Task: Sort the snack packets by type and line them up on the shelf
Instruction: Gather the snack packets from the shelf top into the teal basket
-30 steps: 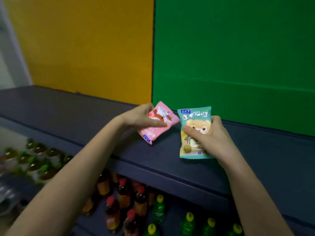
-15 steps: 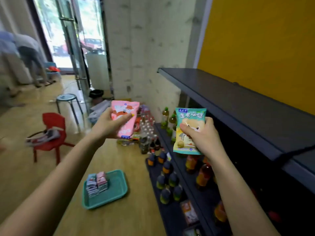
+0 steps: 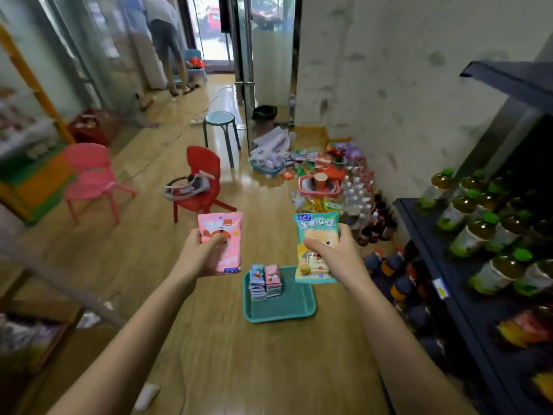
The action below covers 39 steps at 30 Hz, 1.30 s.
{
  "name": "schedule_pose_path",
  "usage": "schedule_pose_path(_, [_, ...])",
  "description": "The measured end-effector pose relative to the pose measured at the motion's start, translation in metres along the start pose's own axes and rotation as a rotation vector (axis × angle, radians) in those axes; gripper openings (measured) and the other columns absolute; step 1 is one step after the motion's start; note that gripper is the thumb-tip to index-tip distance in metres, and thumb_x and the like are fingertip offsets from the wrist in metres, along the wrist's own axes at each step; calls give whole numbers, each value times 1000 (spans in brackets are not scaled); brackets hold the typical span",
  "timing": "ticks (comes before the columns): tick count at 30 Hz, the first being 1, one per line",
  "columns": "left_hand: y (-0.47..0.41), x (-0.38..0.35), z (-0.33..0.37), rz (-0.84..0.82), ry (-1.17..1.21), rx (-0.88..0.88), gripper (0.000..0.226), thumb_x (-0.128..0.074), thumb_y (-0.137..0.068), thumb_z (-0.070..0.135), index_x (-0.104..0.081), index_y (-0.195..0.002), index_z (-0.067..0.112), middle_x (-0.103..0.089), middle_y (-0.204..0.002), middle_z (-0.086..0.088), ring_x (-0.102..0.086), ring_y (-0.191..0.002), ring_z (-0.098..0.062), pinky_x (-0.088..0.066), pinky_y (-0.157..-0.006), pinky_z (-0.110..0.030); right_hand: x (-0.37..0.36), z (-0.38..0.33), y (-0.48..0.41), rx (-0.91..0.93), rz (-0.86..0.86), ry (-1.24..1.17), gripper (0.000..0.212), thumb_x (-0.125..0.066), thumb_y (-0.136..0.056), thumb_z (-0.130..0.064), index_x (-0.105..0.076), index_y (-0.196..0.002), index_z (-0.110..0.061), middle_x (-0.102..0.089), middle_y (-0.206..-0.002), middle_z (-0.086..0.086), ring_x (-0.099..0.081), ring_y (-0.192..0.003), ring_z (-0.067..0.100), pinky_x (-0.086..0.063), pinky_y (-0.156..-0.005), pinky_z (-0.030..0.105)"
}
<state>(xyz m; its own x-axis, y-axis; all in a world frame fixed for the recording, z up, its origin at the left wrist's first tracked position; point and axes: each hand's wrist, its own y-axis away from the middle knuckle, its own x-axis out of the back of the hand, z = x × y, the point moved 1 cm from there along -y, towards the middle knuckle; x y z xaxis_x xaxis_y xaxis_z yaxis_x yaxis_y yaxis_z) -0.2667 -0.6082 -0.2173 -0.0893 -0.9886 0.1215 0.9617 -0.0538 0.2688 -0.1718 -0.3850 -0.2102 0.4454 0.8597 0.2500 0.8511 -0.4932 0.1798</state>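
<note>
Shelving runs down our right side, its dark top shelf jutting in above rows of green-capped bottles. On the wooden floor below us sits a teal tray, between our two outstretched arms. We hold one snack packet in each hand, both upright, long axis vertical, printed faces toward us: a teal packet in the right hand, a pink packet in the left hand. On each, a thumb presses across the front while the fingers curl behind, clamping the lower half. Both packets hang over the floor, well apart from the shelf. The shelf lies to the right of both grips, and the right hand with the teal packet is the nearer; we judge that placing calls for a turn rightward and a lift. Two short stacks of small packets, one bluish and one pink, stand in the tray's far-left corner.
</note>
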Motion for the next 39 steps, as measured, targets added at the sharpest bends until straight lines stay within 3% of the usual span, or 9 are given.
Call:
schedule_pose_path(4, [-67, -6, -29, -7, 10, 74, 7, -52, -90, 8, -48, -95, 11, -57, -89, -2, -56, -69, -12, -47, -58, -28, -32, 22, -64, -56, -24, 53, 36, -76, -71, -26, -47, -91, -29, -68, -93, -2, -67, -86, 23, -54, -82, 47])
schedule_pose_path(8, [-140, -25, -61, -38, -3, 145, 8, -42, -94, 4, -45, -97, 10, -56, -90, -5, -58, -60, -8, -47, -41, -16, -62, 49, -138, -91, -45, 95, 32, -73, -77, -23, -45, -92, -27, -67, -91, 0, -68, -80, 22, -56, -73, 41])
schedule_pose_path(13, [-239, -55, -111, -127, -35, 189, 20, -47, -91, -6, -45, -108, 6, -59, -95, -7, -63, -54, 3, -48, -46, -12, -98, 100, -247, -167, -108, 134, 29, -67, -81, -19, -48, -103, -20, -68, -90, 3, -69, -75, 21, -54, -68, 38])
schedule_pose_path(17, [-316, -78, -159, -154, -37, 269, 14, -52, -89, -8, -52, -96, 4, -62, -87, -8, -63, -51, 3, -48, -46, -11, -133, 156, -323, -246, -145, 104, 43, -69, -81, -17, -47, -118, -19, -68, -90, 1, -69, -77, 20, -57, -73, 41])
schedule_pose_path(22, [-398, -104, -238, -100, -107, 316, 13, -59, -87, -4, -52, -97, 1, -60, -85, -10, -61, -62, -8, -49, -47, -10, -180, 248, -395, -308, -170, 37, 34, -71, -80, -14, -49, -97, -33, -68, -98, 4, -69, -87, 24, -56, -80, 48])
schedule_pose_path(25, [-444, -119, -303, -124, -145, 313, 13, -60, -86, -4, -54, -96, 1, -59, -77, -2, -63, -52, 0, -49, -47, -10, -209, 315, -431, -336, -148, -13, 39, -67, -84, -14, -45, -115, -22, -66, -98, 2, -68, -89, 24, -57, -80, 45])
schedule_pose_path(30, [-508, -144, -434, -153, -205, 357, 28, -65, -85, 7, -57, -109, -5, -63, -87, -6, -65, -74, -20, -55, -57, -18, -245, 446, -475, -357, -101, -4, 38, -67, -85, -18, -46, -117, -17, -65, -103, 4, -67, -84, 16, -55, -66, 27])
schedule_pose_path(33, [-530, -161, -502, -176, -187, 365, 23, -64, -86, 10, -55, -106, 2, -63, -89, -4, -64, -72, -16, -54, -52, -15, -264, 523, -496, -334, -108, 2, 33, -66, -85, -18, -49, -114, -17, -66, -105, 5, -67, -89, 19, -56, -77, 38])
schedule_pose_path(39, [-546, -186, -608, -255, -107, 227, 18, -69, -80, 5, -61, -96, 6, -70, -87, -7, -66, -76, -21, -51, -55, -17, -281, 641, -521, -267, -89, -80, 27, -64, -87, -14, -51, -109, -23, -68, -102, 3, -68, -86, 17, -58, -73, 36])
